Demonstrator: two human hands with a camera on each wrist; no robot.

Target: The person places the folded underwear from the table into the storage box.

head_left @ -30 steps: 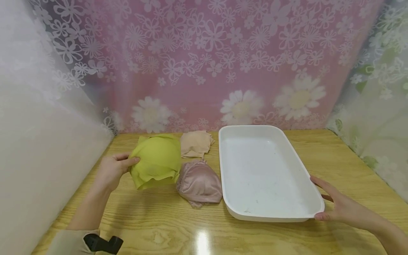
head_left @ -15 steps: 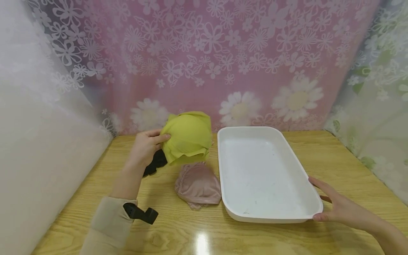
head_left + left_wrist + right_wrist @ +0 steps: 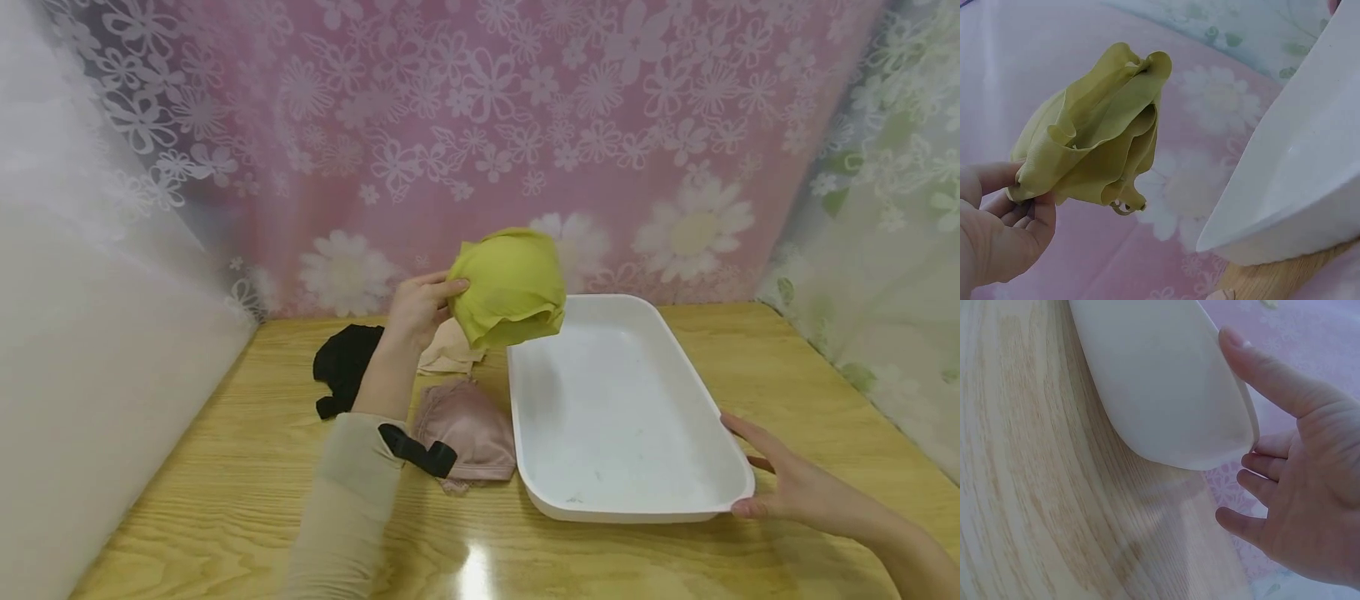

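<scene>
My left hand (image 3: pixel 422 310) pinches one edge of a folded yellow-green bra (image 3: pixel 510 287) between thumb and fingers. It hangs in the air over the far left corner of the white tray (image 3: pixel 615 408). In the left wrist view, the bra (image 3: pixel 1091 137) shows its loose folds and a small strap end. My right hand (image 3: pixel 787 483) touches the tray's near right corner with thumb and forefinger spread along the rim. From the right wrist, that hand (image 3: pixel 1310 462) has its thumb at the rim and the other fingers loose beside the outer wall.
A dusty-pink lace-edged bra (image 3: pixel 468 433) lies against the tray's left side. Behind it is a beige folded garment (image 3: pixel 450 350), partly hidden. A black garment (image 3: pixel 343 367) lies further left, partly behind my left forearm. A flowered curtain (image 3: pixel 480 150) closes the back.
The yellow-green bra has been lifted and carried right, from above the table's left part to over the tray's far left corner, uncovering the black garment. My right hand stays at the tray.
</scene>
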